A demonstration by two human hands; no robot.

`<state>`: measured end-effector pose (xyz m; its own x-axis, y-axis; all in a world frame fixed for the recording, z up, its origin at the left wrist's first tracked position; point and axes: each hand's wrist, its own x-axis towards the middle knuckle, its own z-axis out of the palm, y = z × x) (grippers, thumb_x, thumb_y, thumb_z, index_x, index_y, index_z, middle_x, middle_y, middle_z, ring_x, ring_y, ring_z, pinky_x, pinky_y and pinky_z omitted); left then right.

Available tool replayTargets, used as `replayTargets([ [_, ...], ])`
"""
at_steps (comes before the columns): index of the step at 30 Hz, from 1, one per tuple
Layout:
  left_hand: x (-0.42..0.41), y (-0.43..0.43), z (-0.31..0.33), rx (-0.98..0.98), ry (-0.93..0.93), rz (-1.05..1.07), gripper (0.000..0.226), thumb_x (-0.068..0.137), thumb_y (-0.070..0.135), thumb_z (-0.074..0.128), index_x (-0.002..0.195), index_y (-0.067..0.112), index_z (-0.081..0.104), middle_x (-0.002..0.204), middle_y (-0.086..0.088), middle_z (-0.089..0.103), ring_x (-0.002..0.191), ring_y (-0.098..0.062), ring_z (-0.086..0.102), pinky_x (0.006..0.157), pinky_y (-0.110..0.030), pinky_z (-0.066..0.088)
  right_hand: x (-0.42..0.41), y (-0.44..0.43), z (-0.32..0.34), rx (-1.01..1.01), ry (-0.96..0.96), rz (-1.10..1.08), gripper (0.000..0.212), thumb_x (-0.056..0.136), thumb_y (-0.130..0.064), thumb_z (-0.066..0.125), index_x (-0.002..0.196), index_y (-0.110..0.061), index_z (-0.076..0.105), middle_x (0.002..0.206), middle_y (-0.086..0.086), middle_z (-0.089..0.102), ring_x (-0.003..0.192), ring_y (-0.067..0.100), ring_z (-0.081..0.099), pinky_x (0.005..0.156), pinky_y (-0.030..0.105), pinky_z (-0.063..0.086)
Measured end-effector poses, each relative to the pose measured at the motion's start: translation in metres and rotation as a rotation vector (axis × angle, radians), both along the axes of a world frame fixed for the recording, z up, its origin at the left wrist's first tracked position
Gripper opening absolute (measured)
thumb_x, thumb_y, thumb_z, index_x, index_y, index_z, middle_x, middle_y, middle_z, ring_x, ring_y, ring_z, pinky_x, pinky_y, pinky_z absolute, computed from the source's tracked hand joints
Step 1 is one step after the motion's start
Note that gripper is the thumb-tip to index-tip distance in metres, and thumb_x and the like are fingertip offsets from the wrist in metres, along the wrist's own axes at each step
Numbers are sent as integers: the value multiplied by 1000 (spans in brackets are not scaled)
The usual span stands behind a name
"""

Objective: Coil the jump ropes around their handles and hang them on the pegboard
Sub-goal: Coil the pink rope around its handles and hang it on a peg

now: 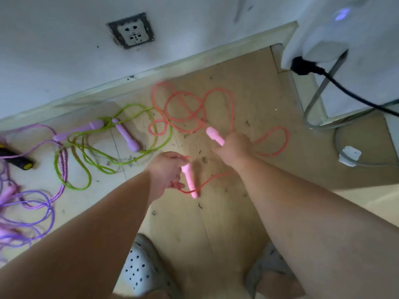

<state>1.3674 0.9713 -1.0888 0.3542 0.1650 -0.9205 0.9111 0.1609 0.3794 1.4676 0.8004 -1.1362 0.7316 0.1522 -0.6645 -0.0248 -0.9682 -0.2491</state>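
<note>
A: Where's your camera?
B: On my head, facing forward and steeply down at the floor [216,223], near my feet. The wall socket [132,31] is just ahead, at the top of the frame.

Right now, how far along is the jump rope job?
Done: nothing that shows. No rope is coiled and no pegboard is in view.
In hand: the left hand holds the near pink handle and the right hand holds the far pink handle. Their red rope sprawls loose on the floor.
Left: coil it, then the green rope and the purple ropes, and hang them all.
</note>
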Motion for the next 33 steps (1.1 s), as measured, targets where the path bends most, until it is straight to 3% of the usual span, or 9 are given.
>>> replayTargets([
  [4,-21,-24,101,-148,95,331,9,101,12,55,95,15,62,51,7,21,40,-12,21,50,-29,47,-33,-45,95,60,42,-169,38,92,-44,60,69,-14,55,68,3,58,73,30,62,55,30,39],
  [7,-36,-42,191,-230,119,545,10,102,11,48,98,18,54,54,7,21,38,-11,22,48,-26,46,-54,-69,188,256,115,-306,24,84,-43,61,88,-21,52,79,2,61,76,29,61,65,34,46],
  [10,-48,-59,289,-249,96,606,10,101,12,49,96,20,52,57,5,18,40,-12,20,48,-24,44,-71,-84,289,360,226,-358,46,85,-44,61,123,-20,50,99,4,65,82,28,62,73,40,52],
  [13,-63,-82,392,-222,-4,520,10,98,17,51,91,17,58,56,3,17,43,-15,18,49,-25,38,-85,-94,394,435,265,-369,31,98,-41,51,98,-11,60,77,5,57,67,25,52,64,38,44],
  [18,-84,-109,549,-60,-224,192,20,107,20,45,98,10,60,52,0,26,44,-18,23,50,-27,34,-112,-112,563,604,376,-668,18,97,-26,55,97,-9,61,70,7,60,54,19,50,57,34,42],
  [24,-87,-114,683,305,-463,-324,26,88,16,56,62,15,50,57,4,39,55,-15,36,62,-34,34,-118,-162,693,435,109,-229,26,98,-31,45,80,-13,48,73,6,52,66,24,47,62,34,36],
  [27,-98,-130,726,621,-595,-524,41,81,11,71,60,17,37,53,11,37,51,-9,32,56,-32,31,-114,-199,740,496,-5,-138,15,91,-34,54,97,-20,52,80,-1,57,69,20,51,62,33,39],
  [29,-110,-145,751,783,-760,-570,43,72,12,71,60,26,32,64,7,44,59,-15,42,58,-35,37,-110,-219,768,610,25,-121,26,94,-34,53,121,-35,53,85,-15,59,72,10,54,63,30,40],
  [33,-130,-174,776,927,-998,-475,54,75,-5,75,60,26,33,88,1,60,78,-13,56,70,-18,43,-109,-235,806,765,55,-38,21,95,-22,54,94,-43,55,74,-18,58,65,7,58,65,32,47],
])
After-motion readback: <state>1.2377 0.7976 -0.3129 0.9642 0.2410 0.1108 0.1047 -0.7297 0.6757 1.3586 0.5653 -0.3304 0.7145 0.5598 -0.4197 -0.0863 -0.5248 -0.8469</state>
